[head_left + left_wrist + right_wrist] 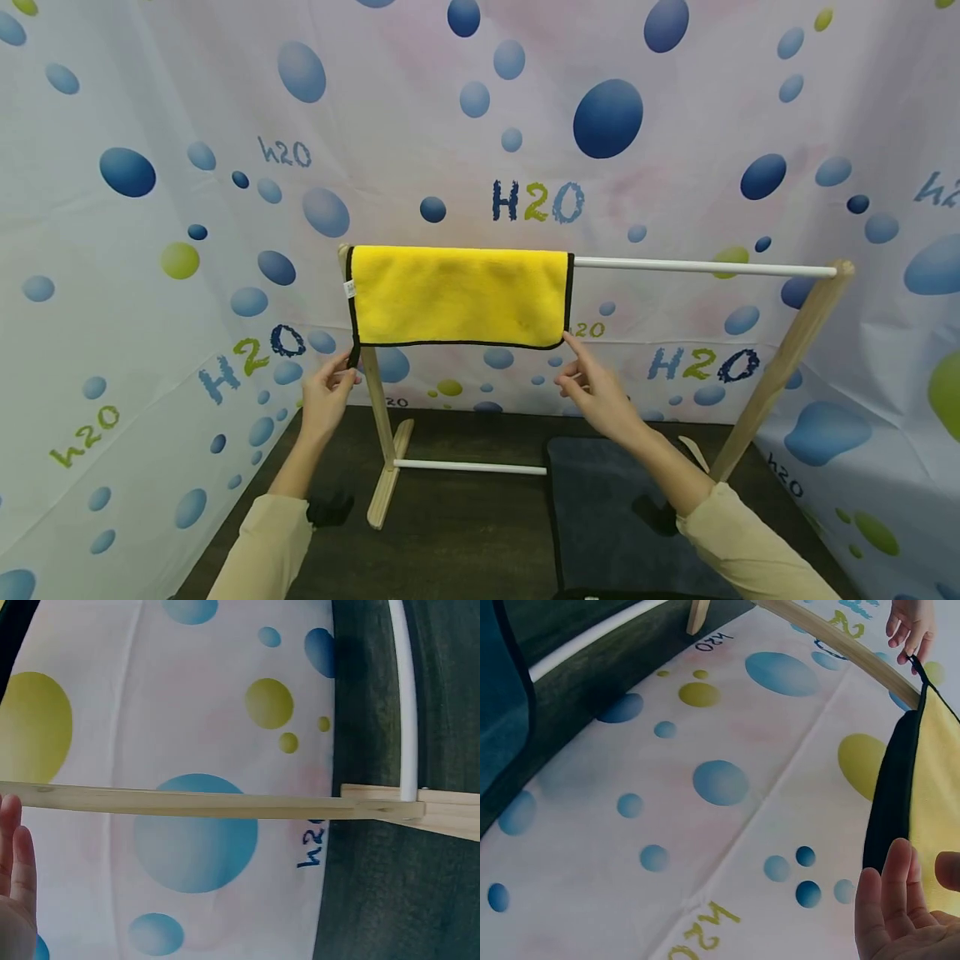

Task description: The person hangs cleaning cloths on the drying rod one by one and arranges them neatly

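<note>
A yellow towel (pixel 461 296) with black edging hangs over the white upper rod (pixel 705 267) of a wooden rack, at its left end. A small white tag shows on its left edge. My left hand (pixel 327 392) pinches the lower left corner, which is pulled out from the rest. This pinch also shows at the top of the right wrist view. My right hand (pixel 600 392) touches the lower right corner with an extended forefinger, its thumb apart below. In the right wrist view the towel's back looks dark. Only some left fingers (pixel 22 874) show in the left wrist view.
The rack's wooden legs (pixel 780 375) stand on a dark floor, with a white lower rod (pixel 471 468) between them. A dark blue-grey mat or cloth (pixel 615 508) lies in front at the right. A bubble-printed curtain (pixel 420 142) surrounds the rack.
</note>
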The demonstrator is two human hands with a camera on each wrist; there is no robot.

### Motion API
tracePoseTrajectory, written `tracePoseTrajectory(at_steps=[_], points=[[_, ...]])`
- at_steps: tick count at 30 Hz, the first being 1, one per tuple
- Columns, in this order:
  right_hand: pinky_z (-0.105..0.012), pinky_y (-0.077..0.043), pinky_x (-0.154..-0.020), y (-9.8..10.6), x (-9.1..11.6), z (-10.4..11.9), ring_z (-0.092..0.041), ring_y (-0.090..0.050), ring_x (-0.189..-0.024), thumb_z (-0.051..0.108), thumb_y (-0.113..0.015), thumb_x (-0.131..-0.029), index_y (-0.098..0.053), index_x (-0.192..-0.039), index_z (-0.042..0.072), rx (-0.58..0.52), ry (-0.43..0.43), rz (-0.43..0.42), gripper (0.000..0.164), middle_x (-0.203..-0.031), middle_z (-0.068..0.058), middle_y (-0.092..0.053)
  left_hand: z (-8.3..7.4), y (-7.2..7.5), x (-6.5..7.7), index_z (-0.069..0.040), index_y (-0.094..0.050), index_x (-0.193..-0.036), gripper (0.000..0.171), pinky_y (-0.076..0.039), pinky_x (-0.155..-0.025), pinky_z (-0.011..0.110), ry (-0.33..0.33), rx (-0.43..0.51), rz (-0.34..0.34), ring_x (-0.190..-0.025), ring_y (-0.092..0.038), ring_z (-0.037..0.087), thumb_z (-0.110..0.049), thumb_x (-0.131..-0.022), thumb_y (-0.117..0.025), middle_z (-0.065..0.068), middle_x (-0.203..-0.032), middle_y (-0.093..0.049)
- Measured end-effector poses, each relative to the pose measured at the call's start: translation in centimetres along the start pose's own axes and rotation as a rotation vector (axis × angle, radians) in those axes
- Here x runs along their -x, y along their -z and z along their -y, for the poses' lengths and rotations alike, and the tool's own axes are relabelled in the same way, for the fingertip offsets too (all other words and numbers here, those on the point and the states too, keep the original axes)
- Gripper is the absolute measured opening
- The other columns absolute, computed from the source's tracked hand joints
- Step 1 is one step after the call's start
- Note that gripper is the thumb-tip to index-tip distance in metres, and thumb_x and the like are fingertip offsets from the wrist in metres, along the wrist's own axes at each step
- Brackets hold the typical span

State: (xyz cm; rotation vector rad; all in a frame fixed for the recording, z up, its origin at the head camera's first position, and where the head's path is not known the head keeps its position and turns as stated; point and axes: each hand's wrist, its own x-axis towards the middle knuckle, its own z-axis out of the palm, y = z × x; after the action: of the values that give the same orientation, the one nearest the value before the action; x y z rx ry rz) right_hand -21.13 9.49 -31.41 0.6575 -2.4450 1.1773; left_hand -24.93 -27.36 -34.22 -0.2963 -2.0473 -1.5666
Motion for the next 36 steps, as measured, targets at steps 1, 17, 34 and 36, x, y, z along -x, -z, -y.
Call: tracePoseTrajectory(at_steps=[1, 17, 34, 36], points=[[-0.035, -0.052, -0.070, -0.1, 0.2, -0.2, -0.017, -0.061, -0.072, 0.005, -0.053, -0.091, -0.022, -0.144, 0.006, -0.008, -0.006, 0.003, 0.061, -0.090, -0.012, -0.061, 0.3, -0.1, 0.1, 0.013, -0.050, -0.122, 0.034, -0.044, -0.067, 0.005, 0.006, 0.006, -0.002, -0.069, -0.057, -0.005, 0.009, -0.088, -0.049, 0.035, -0.101, -0.057], [-0.028, -0.051, -0.066, -0.6, 2.9, -2.2, -0.013, -0.060, -0.070, 0.011, -0.052, -0.093, -0.024, -0.143, 0.005, -0.182, -0.148, 0.021, 0.058, -0.089, -0.009, -0.060, 5.5, -0.7, 1.9, 0.011, -0.056, -0.116, 0.034, -0.043, -0.064, 0.007, -0.020, -0.046, 0.016, -0.075, -0.057, -0.003, 0.010, -0.082, -0.058, 0.030, -0.097, -0.061], [-0.026, -0.053, -0.068, -1.7, 6.7, -5.6, -0.006, -0.059, -0.071, 0.006, -0.051, -0.092, -0.024, -0.140, -0.004, -0.272, -0.140, 0.060, 0.056, -0.088, -0.014, -0.059, 9.6, -1.9, 2.4, 0.017, -0.038, -0.120, 0.035, -0.040, -0.086, 0.014, -0.159, 0.068, 0.147, -0.109, -0.042, -0.006, 0.012, -0.087, -0.048, 0.031, -0.122, -0.042], [-0.025, -0.053, -0.067, -1.8, 7.0, -6.1, -0.006, -0.059, -0.070, 0.006, -0.052, -0.092, -0.025, -0.140, -0.004, -0.259, -0.144, 0.047, 0.056, -0.087, -0.013, -0.060, 10.7, -2.1, 2.2, 0.015, -0.035, -0.122, 0.035, -0.037, -0.085, 0.007, -0.147, 0.117, 0.171, -0.111, -0.038, -0.011, 0.009, -0.090, -0.045, 0.031, -0.123, -0.040]])
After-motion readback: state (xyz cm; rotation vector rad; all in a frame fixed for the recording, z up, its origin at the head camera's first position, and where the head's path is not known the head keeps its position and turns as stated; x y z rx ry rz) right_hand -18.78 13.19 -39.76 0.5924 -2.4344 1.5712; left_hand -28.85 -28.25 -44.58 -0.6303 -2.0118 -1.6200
